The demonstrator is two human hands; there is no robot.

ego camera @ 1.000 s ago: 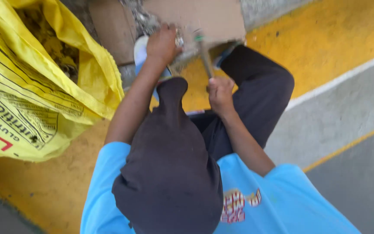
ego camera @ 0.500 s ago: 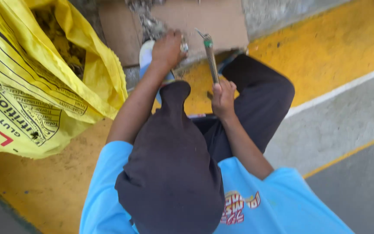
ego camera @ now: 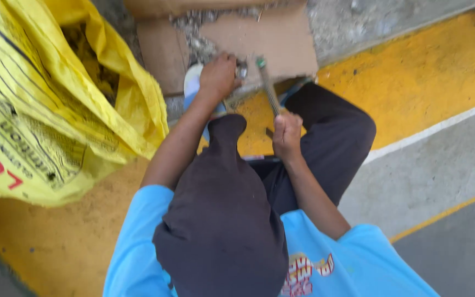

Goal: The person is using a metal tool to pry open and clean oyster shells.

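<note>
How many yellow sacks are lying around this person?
1: a big yellow sack lies open on the ground, beside the left hand. More may lie out of view.

A: Left hand (ego camera: 219,74)?

B: Arm stretched forward, elbow nearly straight, forearm bare. Fingers curled tight into a closed grasp, knuckles up.

A: Right hand (ego camera: 287,135)?

B: Pulled in closer to the body, elbow bent, forearm angled up from the blue sleeve. Fist wrapped shut, thumb side facing forward. Hands sit apart, left further out than right.
</note>
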